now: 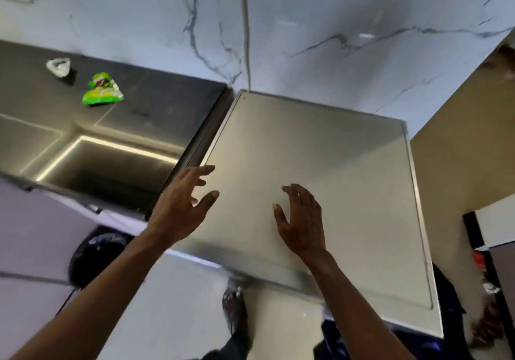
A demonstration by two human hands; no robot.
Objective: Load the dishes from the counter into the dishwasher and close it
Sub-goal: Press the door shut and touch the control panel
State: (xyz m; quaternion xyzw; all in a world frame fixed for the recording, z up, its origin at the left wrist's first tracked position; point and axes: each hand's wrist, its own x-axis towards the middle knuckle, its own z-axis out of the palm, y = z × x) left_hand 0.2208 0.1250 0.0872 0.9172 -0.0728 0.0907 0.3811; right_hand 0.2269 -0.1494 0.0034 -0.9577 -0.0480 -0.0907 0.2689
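Dishwasher [320,150]; green packet [102,89], print blurred

Looking down on a dark counter [167,100] running along the marble wall [306,25], with a steel sink [111,170] sitting sunk into its near side. Lying on it behind the sink, a crumpled green wrapper [101,92]. Sitting near that, further left and not touching it, a scrap of clear plastic [58,67]. Standing just beside the counter's right end, a brushed steel top [348,150].

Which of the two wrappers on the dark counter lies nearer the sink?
The bright green packet: it lies closer to the sink basin than the crumpled white wrapper, which sits farther back.
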